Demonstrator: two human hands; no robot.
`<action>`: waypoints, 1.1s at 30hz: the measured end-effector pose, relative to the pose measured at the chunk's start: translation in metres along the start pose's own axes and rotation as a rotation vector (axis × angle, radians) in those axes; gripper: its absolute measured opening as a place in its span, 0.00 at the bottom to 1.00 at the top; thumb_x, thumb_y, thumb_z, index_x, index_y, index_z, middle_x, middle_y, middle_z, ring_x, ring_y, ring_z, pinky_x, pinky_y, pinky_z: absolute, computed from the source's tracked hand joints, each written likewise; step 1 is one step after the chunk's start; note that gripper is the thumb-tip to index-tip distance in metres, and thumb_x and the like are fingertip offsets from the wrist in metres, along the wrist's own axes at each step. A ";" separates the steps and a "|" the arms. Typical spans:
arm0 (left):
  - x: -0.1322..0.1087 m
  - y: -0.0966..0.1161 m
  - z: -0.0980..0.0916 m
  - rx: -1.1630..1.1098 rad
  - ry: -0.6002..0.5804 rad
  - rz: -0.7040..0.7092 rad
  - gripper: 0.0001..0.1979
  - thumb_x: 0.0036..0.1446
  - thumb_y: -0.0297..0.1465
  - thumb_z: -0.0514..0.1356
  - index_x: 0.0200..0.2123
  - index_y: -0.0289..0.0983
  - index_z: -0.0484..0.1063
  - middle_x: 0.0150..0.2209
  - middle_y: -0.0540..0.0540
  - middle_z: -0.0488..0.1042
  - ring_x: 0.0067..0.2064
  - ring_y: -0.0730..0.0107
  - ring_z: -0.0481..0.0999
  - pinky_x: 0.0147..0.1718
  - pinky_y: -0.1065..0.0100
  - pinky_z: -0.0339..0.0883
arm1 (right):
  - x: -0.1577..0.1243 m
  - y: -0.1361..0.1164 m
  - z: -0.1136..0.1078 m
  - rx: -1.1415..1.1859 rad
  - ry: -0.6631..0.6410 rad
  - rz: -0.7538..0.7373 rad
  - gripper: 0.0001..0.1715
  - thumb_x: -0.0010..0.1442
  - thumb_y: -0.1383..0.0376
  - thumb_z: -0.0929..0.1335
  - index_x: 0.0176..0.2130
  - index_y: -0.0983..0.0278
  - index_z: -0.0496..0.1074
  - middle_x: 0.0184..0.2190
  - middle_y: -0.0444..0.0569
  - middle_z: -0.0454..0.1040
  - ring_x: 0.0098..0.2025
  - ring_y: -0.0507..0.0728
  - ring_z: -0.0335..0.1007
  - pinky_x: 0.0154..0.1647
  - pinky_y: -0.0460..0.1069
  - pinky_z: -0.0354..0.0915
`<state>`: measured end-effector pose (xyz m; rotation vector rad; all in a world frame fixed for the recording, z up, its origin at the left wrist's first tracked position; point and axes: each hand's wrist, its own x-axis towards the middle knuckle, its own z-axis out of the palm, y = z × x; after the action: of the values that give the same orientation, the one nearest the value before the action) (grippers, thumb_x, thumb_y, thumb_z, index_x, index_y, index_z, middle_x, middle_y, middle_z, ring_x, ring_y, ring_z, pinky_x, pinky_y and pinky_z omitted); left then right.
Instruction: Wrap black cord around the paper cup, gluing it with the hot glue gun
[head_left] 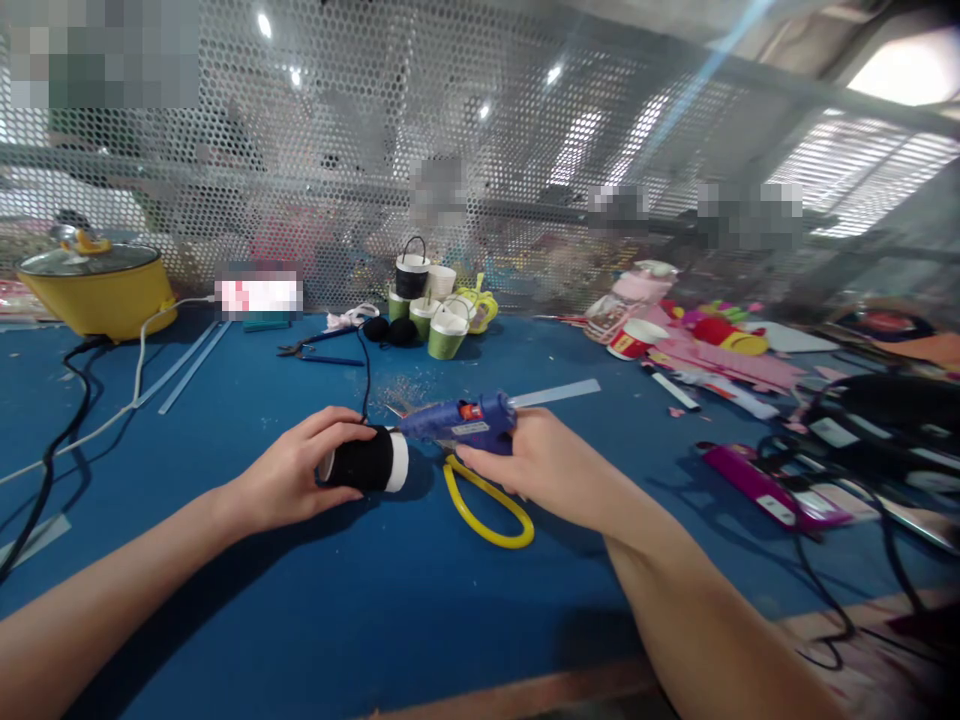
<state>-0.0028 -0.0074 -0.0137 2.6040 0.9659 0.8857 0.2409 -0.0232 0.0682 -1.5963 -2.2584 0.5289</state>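
Observation:
My left hand (pixel 300 470) is wrapped round a small paper cup (pixel 367 462) covered in black, lying on its side on the blue table (pixel 300 610). My right hand (pixel 540 465) grips a blue hot glue gun (pixel 465 420), its nozzle pointing left at the cup's white end. A clear glue stick (pixel 555 393) sticks out of the gun's back. Yellow-handled scissors (pixel 484 505) lie under my right hand, partly hidden by it.
Finished little cup baskets (pixel 435 305) stand at the back centre, with pliers (pixel 315 348) beside them. A yellow pot (pixel 94 285) sits far left with cables running forward. Pink felt scraps (pixel 720 360), a purple tool (pixel 757 485) and black cables crowd the right. A perforated metal screen closes the back.

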 end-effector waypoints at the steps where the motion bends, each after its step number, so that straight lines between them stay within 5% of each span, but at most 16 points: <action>1: 0.000 0.000 0.000 -0.005 -0.001 -0.005 0.23 0.49 0.31 0.61 0.49 0.39 0.60 0.49 0.40 0.63 0.51 0.59 0.66 0.48 0.58 0.64 | 0.000 0.000 0.000 -0.001 0.006 -0.003 0.11 0.52 0.62 0.63 0.21 0.64 0.62 0.15 0.39 0.60 0.18 0.48 0.51 0.20 0.44 0.52; 17: 0.004 0.002 -0.002 -0.098 0.051 -0.129 0.23 0.46 0.32 0.64 0.46 0.37 0.62 0.44 0.42 0.67 0.46 0.62 0.69 0.44 0.62 0.65 | -0.007 0.000 -0.002 0.020 -0.027 -0.032 0.13 0.53 0.61 0.62 0.21 0.64 0.62 0.17 0.40 0.60 0.20 0.48 0.53 0.21 0.44 0.53; 33: 0.005 0.001 0.001 -0.295 0.087 -0.408 0.24 0.43 0.37 0.64 0.45 0.37 0.64 0.40 0.45 0.71 0.37 0.64 0.73 0.36 0.61 0.69 | -0.011 0.000 -0.001 -0.020 -0.015 -0.057 0.13 0.52 0.60 0.63 0.25 0.65 0.70 0.18 0.43 0.66 0.22 0.51 0.59 0.23 0.46 0.56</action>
<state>0.0009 -0.0048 -0.0118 2.0395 1.2263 0.9503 0.2452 -0.0338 0.0683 -1.5374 -2.3193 0.5065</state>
